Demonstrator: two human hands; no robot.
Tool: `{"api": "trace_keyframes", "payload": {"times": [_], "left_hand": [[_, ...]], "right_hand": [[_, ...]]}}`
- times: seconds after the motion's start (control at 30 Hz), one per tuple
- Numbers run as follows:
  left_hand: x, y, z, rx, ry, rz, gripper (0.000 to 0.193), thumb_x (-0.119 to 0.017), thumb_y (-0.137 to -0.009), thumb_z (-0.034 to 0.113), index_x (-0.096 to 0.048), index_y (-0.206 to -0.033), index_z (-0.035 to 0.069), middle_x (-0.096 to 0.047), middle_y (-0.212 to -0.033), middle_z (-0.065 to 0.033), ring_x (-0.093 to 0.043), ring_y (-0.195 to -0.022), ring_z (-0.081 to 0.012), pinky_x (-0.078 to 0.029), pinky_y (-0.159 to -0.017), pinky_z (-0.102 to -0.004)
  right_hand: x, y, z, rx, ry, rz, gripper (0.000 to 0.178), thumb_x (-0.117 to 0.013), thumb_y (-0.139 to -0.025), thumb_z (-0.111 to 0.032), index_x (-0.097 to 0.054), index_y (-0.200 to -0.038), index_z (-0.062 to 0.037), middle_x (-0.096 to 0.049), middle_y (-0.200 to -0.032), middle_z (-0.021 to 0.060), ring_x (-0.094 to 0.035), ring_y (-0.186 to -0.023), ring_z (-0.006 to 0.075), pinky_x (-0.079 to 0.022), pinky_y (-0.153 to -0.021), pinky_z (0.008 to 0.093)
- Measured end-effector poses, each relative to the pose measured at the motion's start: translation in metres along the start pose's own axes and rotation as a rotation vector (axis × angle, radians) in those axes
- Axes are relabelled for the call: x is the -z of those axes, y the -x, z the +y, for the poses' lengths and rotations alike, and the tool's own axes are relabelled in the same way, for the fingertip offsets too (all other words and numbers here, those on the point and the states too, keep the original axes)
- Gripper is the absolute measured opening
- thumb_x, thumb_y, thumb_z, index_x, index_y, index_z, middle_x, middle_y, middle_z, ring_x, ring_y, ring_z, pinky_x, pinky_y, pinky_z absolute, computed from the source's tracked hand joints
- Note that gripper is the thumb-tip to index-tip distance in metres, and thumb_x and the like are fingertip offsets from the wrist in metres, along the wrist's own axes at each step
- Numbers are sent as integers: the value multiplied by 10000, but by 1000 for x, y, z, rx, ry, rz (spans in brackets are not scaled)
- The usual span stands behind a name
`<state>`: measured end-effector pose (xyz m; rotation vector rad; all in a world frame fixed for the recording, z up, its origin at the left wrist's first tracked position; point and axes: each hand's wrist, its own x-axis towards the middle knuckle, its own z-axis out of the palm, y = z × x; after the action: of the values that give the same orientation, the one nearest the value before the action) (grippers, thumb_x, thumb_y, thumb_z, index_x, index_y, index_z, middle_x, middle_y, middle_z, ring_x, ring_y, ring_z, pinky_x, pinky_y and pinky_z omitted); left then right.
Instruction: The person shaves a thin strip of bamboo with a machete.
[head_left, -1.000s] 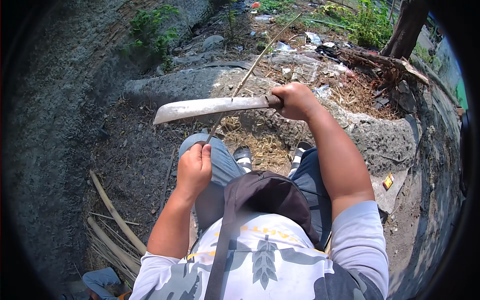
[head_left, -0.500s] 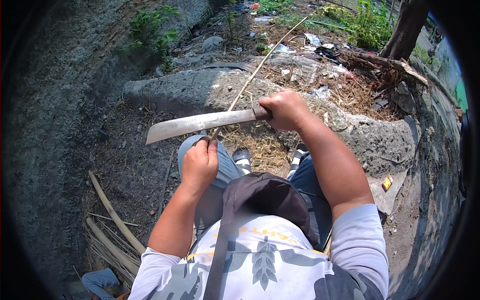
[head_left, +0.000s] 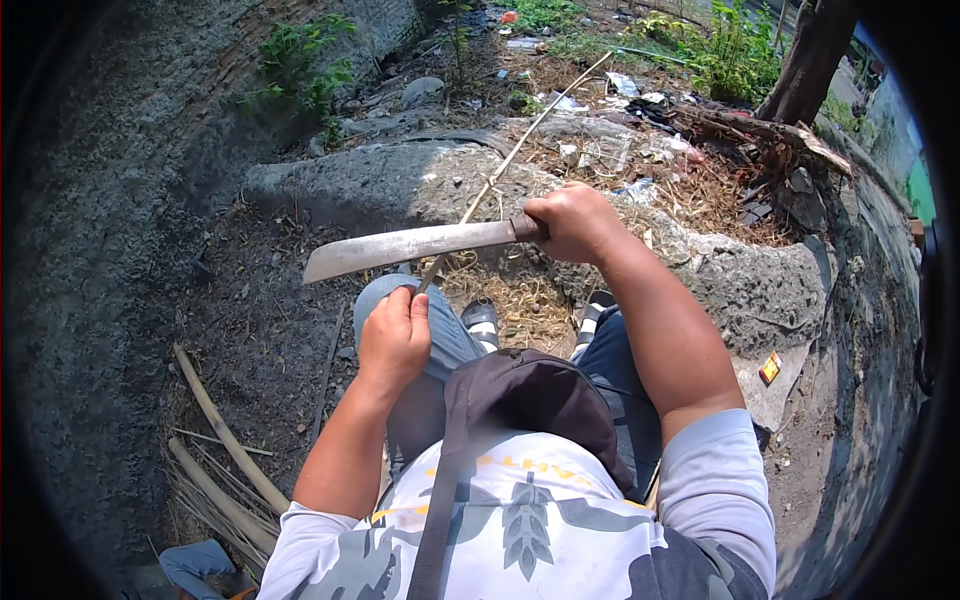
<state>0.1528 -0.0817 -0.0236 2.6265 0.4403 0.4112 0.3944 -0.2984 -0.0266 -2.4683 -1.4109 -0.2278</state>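
Relative to the frame one second earlier, the machete (head_left: pixel 410 246) crosses the stick (head_left: pixel 515 155) at a lower point, closer to the left hand (head_left: pixel 395 338). The right hand (head_left: pixel 574 226) has shifted down and to the left accordingly. Relative to the frame half a second earlier, the far tip of the stick sits lower in the view and the left hand is slightly nearer the body.

Hands: apart, each closed on its own item. The left hand pinches the near end of the stick, thumb along it, beside the left knee (head_left: pixel 375 290). The right hand is clamped around the machete handle, farther forward and to the right.

Stick: extends from the left hand forward and to the right, passes behind the blade between the hands, and continues across the view of the concrete ledge (head_left: pixel 345 180). Blade-to-stick contact cannot be confirmed.
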Motion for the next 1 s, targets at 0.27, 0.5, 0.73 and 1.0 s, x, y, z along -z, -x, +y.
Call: {"api": "trace_keyframes", "payload": {"times": [0.27, 0.5, 0.73, 1.0], "left_hand": [[-1, 12, -20, -29, 91, 60, 256, -539, -1057, 239, -658, -1024, 15, -664, -858, -229, -636, -803, -462, -498, -718, -523], [1, 10, -11, -25, 28, 31, 249, -549, -1050, 229, -654, -1034, 3, -670, -883, -231, -643, -823, -457, -501, -730, -516], [23, 32, -31, 1, 63, 34, 234, -559, -1042, 216, -662, -1031, 6, -668, -851, -213, -644, -797, -438, -503, -717, -509], [22, 31, -22, 2, 92, 77, 215, -572, -1035, 208, -666, -1021, 15, -666, -839, -205, -647, -772, -424, -506, -697, -493]], "right_hand": [[12, 11, 26, -384, -33, -120, 240, -689, -776, -169, -727, -1013, -157, -748, -956, 141, -720, -953, 360, -571, -856, 488], [-1, 2, 4, -124, -68, -28, 188, -734, -752, -188, -692, -930, -141, -731, -896, 129, -713, -903, 365, -569, -809, 493], [5, 15, 66, -593, -157, -10, 285, -743, -860, -291, -742, -1090, -123, -748, -1047, 186, -709, -1011, 382, -552, -909, 486], [-10, 20, 70, -526, -396, 64, 333, -770, -884, -369, -752, -1064, -90, -750, -980, 186, -714, -937, 381, -547, -835, 449]]}}
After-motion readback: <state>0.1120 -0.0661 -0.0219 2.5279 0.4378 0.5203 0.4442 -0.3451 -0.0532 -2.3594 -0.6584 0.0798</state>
